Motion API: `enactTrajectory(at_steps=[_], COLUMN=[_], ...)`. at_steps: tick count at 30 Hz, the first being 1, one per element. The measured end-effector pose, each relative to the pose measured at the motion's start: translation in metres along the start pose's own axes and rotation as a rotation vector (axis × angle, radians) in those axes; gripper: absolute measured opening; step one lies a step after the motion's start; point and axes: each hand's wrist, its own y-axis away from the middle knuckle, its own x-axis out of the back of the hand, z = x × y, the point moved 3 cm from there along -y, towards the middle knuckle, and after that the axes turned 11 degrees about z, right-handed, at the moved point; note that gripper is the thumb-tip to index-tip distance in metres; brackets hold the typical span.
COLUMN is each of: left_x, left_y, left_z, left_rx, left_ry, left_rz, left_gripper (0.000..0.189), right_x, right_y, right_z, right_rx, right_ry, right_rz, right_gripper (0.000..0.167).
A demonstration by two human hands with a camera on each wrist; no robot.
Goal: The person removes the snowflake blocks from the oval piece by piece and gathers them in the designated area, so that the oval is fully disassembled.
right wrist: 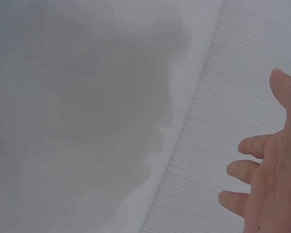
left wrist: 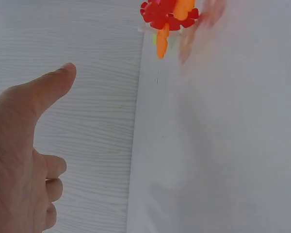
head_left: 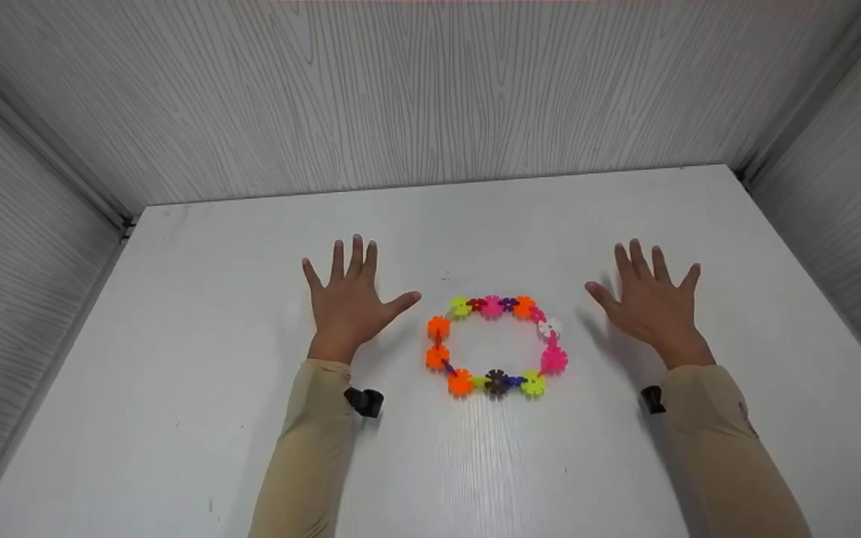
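A closed ring of notched plastic snowflake discs (head_left: 554,361) lies on the white table, linked edge to edge in orange, pink, yellow, red, purple, blue, white and dark brown. Left of it, my left hand (head_left: 348,306) has its fingers spread and its thumb pointing toward the ring. To the right, my right hand (head_left: 655,310) is spread likewise, fingers pointing away from me. Neither hand touches the discs. At the top of the left wrist view some red discs (left wrist: 157,14) of the ring show; the right wrist view has only my hand (right wrist: 276,170), table and wall.
The white table (head_left: 176,336) reaches to a grey wood-grain back wall (head_left: 430,90). Similar panels stand at the left (head_left: 19,246) and right (head_left: 849,187). Black wrist mounts (head_left: 365,402) sit on both tan sleeves (head_left: 307,448).
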Motion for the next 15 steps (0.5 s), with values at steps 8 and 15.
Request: enactTrajectory(at_steps=[8,15], left_x=[-0.005,-0.013], left_y=[-0.008,-0.017], left_z=[0.028,0.051], left_rx=[-0.046,-0.084], left_ry=[0.057,0.116], left_rz=[-0.003,-0.056], left_gripper=[0.103,0.103], right_x=[-0.006,-0.011], right_y=[-0.005,-0.010], right_z=[-0.022,-0.039], right_rx=[0.010,0.034], right_ry=[-0.049,-0.121], right_rz=[-0.045,-0.078], right_gripper=[0.093,0.091])
